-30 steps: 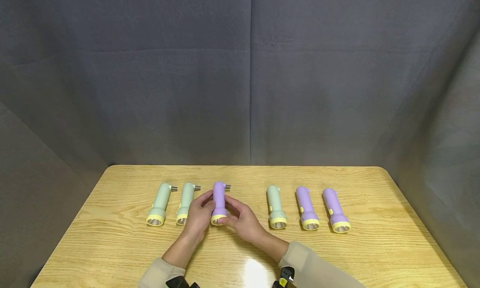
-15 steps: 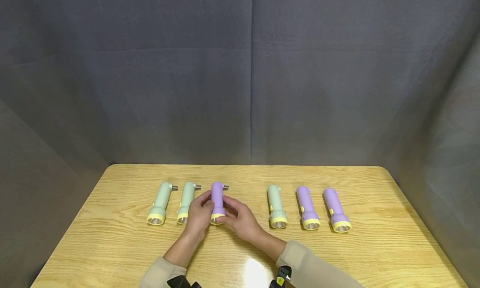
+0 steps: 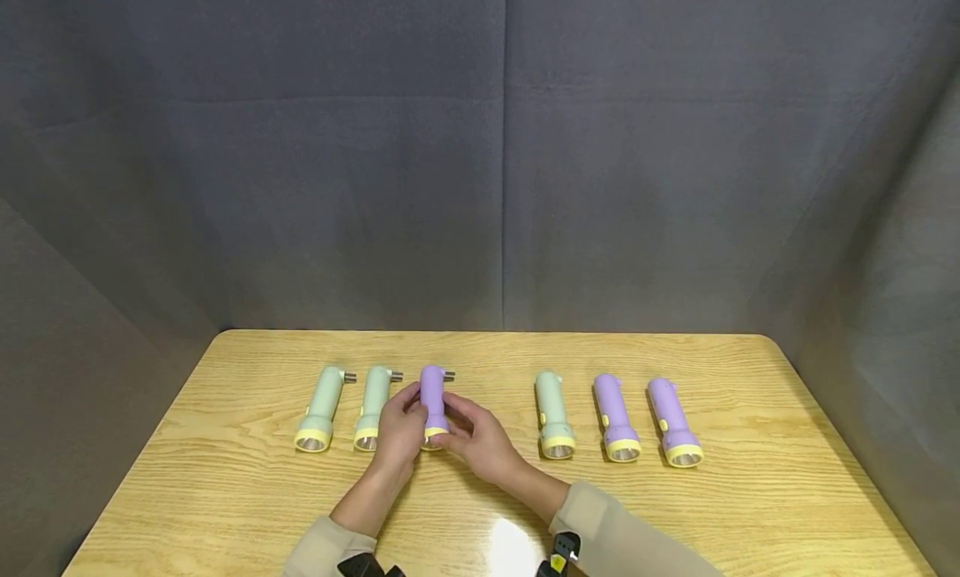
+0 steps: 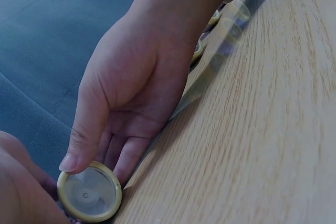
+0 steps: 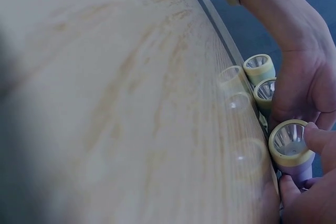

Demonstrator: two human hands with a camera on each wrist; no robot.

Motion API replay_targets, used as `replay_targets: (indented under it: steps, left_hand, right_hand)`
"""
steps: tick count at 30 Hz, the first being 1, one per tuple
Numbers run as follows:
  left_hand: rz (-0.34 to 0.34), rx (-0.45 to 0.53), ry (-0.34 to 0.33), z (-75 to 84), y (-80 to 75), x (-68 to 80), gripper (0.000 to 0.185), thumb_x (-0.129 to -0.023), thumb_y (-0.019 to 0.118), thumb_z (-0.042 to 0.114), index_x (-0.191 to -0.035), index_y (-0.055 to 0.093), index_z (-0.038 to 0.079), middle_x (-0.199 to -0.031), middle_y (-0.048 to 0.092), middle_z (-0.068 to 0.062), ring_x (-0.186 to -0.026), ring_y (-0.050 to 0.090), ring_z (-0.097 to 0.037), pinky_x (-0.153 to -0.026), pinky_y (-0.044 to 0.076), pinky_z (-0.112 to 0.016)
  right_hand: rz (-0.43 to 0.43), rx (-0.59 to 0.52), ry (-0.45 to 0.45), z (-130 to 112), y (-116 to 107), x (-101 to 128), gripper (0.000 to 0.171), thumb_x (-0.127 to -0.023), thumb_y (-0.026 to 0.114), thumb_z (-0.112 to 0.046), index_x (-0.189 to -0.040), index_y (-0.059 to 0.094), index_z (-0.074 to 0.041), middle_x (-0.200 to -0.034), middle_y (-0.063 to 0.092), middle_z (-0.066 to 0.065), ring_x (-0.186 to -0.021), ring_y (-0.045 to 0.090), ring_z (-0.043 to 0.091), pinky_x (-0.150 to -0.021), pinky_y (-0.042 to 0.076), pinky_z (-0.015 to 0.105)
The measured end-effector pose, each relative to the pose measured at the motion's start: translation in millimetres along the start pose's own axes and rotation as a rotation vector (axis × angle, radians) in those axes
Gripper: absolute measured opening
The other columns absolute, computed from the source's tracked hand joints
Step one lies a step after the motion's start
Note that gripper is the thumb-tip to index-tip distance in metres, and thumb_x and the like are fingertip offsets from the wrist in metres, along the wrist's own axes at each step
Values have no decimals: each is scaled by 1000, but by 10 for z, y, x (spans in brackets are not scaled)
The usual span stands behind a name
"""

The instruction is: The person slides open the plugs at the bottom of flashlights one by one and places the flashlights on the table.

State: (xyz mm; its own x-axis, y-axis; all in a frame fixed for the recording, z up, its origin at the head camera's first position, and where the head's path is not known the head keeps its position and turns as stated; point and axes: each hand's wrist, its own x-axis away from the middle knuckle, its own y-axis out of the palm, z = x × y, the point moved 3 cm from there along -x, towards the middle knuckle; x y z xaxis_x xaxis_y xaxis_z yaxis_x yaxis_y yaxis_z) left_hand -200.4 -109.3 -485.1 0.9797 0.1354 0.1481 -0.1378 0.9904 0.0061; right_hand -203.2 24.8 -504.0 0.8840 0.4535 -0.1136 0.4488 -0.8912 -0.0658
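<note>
A purple flashlight [image 3: 432, 393] with a yellow rim and metal prongs lies on the table between both hands. My left hand [image 3: 401, 431] holds it from the left side, with the thumb along its body. From the right, my right hand [image 3: 483, 444] grips it, its thumb on the yellow rim and its other fingers along the body. In the left wrist view, the flashlight's lens [image 4: 90, 192] faces the camera under the right thumb. Left of the hands lie two green flashlights [image 3: 324, 402], prongs out; the left hand is close to the nearer green flashlight [image 3: 371, 398].
Right of the hands, a green flashlight [image 3: 551, 406] and two purple flashlights, a middle one [image 3: 611, 406] and an outer one [image 3: 670, 412], lie apart in a row, lenses toward me. Grey cloth [image 3: 360, 185] hangs behind the wooden table [image 3: 712, 519].
Both hands have slid the purple flashlight slightly left, closer to the green pair. Their hold on it looks the same. The other flashlights have stayed in place.
</note>
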Motion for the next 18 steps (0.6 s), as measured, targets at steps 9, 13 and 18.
replay_targets:
  steps: [9,13,18]
  left_hand:
    - [-6,7,8,30,13,19,52,-99,40,-8,-149,30,-19,-147,41,-38,-139,40,-48,-117,35,-52]
    - [-8,9,4,51,22,27,53,-98,40,-9,-149,30,-19,-148,40,-38,-140,40,-48,-117,35,-52]
    - [-9,11,1,57,27,29,54,-98,39,-10,-149,28,-19,-149,38,-39,-141,39,-48,-117,34,-52]
  right_hand:
    - [13,-25,27,16,6,19,64,-93,70,5,-149,40,10,-153,42,27,-142,40,40,-107,45,27]
    - [17,-19,24,12,2,33,63,-93,70,4,-149,41,9,-152,43,27,-142,42,40,-107,45,28]
    - [15,-15,28,-2,4,47,64,-93,71,2,-149,41,9,-151,44,26,-141,42,39,-106,46,27]
